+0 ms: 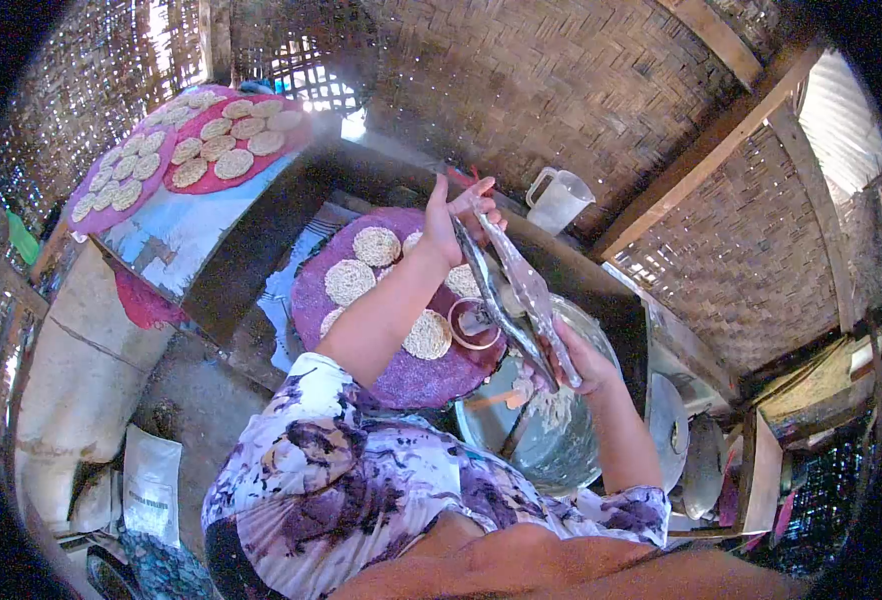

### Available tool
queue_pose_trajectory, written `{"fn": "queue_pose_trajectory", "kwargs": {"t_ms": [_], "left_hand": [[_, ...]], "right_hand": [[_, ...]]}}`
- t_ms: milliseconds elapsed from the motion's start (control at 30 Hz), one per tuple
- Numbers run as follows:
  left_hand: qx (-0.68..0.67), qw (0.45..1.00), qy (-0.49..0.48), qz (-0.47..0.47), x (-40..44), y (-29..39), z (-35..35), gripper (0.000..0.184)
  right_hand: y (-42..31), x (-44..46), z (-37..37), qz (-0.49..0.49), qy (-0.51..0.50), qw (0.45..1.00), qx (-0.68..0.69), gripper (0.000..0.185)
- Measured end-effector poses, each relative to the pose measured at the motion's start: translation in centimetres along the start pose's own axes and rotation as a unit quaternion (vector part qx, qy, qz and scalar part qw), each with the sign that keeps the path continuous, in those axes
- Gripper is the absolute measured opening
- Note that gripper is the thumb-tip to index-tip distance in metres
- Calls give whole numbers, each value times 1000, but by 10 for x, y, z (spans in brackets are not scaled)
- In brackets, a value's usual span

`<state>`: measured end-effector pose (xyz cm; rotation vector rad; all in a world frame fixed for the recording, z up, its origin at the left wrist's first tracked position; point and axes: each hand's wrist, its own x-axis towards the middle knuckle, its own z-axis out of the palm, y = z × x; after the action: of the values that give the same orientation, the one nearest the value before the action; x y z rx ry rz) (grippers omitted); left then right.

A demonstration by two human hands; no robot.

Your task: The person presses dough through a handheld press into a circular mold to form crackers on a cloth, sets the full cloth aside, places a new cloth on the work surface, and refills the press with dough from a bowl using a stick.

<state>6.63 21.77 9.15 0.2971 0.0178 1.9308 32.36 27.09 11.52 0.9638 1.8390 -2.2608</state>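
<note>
A long two-armed wooden press [517,290], one arm dark and the other smeared pale, slants in front of me with its arms slightly apart. My left hand [453,222] is closed around its upper end, some fingers stretched past the arms. At the lower end my right hand [579,356] grips it. Below lies a wide metal basin [561,455] with whitish dough [551,408] inside. Left of the press, a round purple mat [381,362] carries several pale, stringy discs [350,282]. A small round cup [474,323] sits on the mat's right side, close to the basin.
At the back left, a raised surface holds a pink mat [204,188] and a purple mat [111,222], both with stringy discs. A clear plastic jug [561,203] stands behind my hands. Woven walls [521,90] and a wooden beam [696,155] enclose the space.
</note>
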Motion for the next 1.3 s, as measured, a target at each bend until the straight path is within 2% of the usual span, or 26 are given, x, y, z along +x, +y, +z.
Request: {"fn": "queue_pose_trajectory", "kwargs": {"t_ms": [133, 167, 267, 300, 433, 533, 667, 767, 867, 967, 1067, 1167, 1267, 1300], "left_hand": [[-16, 999, -12, 25, -2, -15, -19, 64], [-13, 999, 26, 37, -1, -19, -24, 62], [-25, 999, 8, 43, -1, -24, -39, 59], [-13, 998, 45, 40, -2, -22, -40, 60], [6, 995, 78, 55, -10, -15, -43, 59], [19, 996, 66, 49, -12, 0, -41, 58], [25, 997, 42, 62, -1, 15, -47, 57], [25, 994, 67, 84, 2, 15, -36, 52], [15, 994, 75, 80, 8, 10, -38, 52], [-4, 995, 81, 64, 15, 2, -50, 56], [-43, 996, 63, 48, 15, -11, -57, 56], [-46, 995, 74, 40, 9, -20, -52, 56], [-24, 989, 146, 29, -4, -23, -39, 56], [-27, 990, 139, 28, -5, -24, -42, 56]], "right_hand": [[4, 4, -21, 40, 15, 996, -78, 54], [3, 5, -26, 47, 13, 994, -102, 54], [5, 9, -30, 56, 36, 982, -177, 54], [3, 8, -28, 58, 49, 976, -202, 54], [-8, 3, -2, 88, 39, 983, -154, 51], [-4, 15, 6, 52, 49, 979, -192, 49], [9, 42, -1, -21, 111, 955, -275, 50], [-5, 39, 6, 4, 118, 952, -281, 52], [-7, 42, -5, -18, 142, 925, -351, 51], [-22, 21, 10, 13, 173, 935, -310, 50], [-16, 16, -7, 10, 166, 917, -363, 50], [-16, 2, -3, 13, 172, 925, -339, 50], [-14, -8, 3, 46, 170, 941, -288, 49], [-10, -7, 3, 42, 167, 943, -287, 48]]}}
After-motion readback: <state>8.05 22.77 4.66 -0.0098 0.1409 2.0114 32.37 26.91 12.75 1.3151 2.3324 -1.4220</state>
